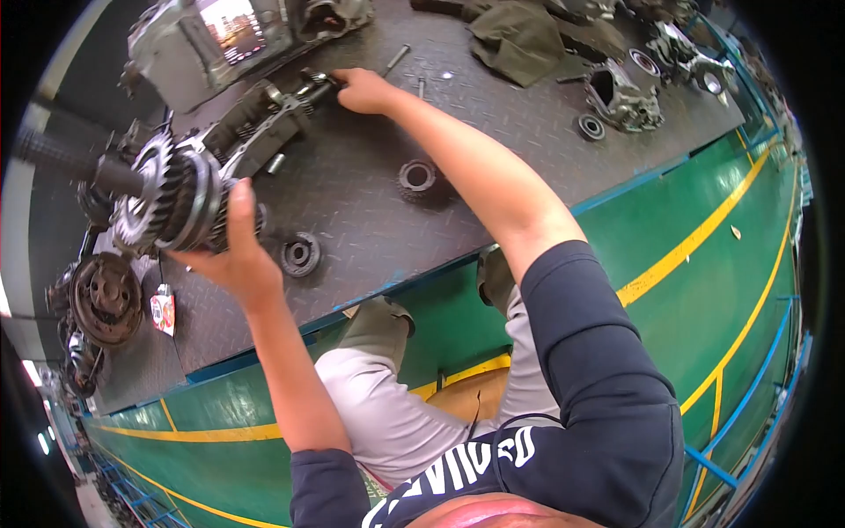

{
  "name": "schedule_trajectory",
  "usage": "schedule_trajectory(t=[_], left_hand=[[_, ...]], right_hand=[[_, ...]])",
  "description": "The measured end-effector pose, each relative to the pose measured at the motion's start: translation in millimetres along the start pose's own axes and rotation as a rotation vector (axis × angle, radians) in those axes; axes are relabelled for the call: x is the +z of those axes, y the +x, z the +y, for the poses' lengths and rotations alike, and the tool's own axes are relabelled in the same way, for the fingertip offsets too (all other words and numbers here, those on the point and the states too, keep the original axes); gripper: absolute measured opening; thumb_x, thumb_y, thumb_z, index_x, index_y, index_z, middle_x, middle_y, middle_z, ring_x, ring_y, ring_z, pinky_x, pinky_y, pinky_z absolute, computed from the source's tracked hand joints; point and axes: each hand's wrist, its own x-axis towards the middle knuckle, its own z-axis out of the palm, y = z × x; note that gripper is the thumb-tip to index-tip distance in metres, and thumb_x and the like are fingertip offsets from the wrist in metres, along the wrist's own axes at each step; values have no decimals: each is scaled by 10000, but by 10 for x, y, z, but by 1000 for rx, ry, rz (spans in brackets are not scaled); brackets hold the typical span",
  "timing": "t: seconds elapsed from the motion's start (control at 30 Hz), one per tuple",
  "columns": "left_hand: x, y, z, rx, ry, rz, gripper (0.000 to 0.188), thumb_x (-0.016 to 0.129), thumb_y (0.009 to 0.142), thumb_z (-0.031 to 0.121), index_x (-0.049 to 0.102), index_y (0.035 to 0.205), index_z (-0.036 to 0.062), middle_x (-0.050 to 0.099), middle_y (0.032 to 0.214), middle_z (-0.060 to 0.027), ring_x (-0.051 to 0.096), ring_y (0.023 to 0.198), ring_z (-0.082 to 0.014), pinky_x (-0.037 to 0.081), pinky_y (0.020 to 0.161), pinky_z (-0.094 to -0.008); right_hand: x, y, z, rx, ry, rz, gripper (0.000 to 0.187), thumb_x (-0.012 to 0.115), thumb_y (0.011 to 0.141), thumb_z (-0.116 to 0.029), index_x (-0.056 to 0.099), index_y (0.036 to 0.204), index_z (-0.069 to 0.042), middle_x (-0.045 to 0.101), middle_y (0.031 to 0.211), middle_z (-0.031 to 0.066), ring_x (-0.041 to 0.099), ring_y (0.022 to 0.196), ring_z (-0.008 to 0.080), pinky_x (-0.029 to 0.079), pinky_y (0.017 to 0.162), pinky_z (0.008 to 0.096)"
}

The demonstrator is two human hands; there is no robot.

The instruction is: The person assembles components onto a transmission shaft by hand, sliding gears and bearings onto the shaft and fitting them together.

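Observation:
My left hand [236,255] is wrapped round a gear shaft [172,198] carrying several toothed gears and rings, tilted above the left part of the bench. Its thumb presses against the near side of the gears. At the far middle, my right hand [363,91] is closed with its fingertips at the end of a dark metal rod [322,93]. That rod lies against a long grey metal part [264,132] with coil springs. The fingertips are partly hidden behind the hand. Between my arms, a gear ring [417,179] and a smaller gear [300,254] lie on the bench.
The dark patterned metal bench [352,220] has a blue edge. A large grey housing [185,53] with a lit screen on it stands at far left. A rusty drum [106,299] is near left. A cloth [515,40], an open casing [620,97] and a bearing [591,128] lie far right.

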Motion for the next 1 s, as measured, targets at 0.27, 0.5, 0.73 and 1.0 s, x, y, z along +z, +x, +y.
schedule_trajectory(t=[0.27,0.5,0.73,1.0], left_hand=[[53,-50,55,-70,-29,15,483,773,945,4,558,1377,-3,715,1200,-150,765,974,-305,669,816,-387],[-55,-24,38,-74,11,-9,429,729,994,46,560,1386,3,708,1227,-169,759,1019,-340,669,810,-426],[-18,-31,11,-87,-26,-51,446,721,1002,50,552,1415,52,713,1250,-160,761,1034,-347,670,817,-438],[-37,-71,60,-102,-2,-46,499,745,984,65,542,1439,54,702,1272,-161,759,1045,-335,675,837,-434]], right_hand=[[3,202,236,39,-8,112,396,646,912,-201,806,1270,-148,767,1251,184,710,1204,391,553,1085,445],[5,573,355,139,27,-17,376,782,941,-473,843,1171,-182,827,1046,94,801,911,255,615,922,386],[121,822,420,205,88,-24,493,759,958,-525,814,1190,-94,819,920,101,791,775,208,620,852,364],[-74,746,355,402,736,-56,606,431,1151,-513,627,1243,53,711,1015,196,740,824,339,664,692,488]])
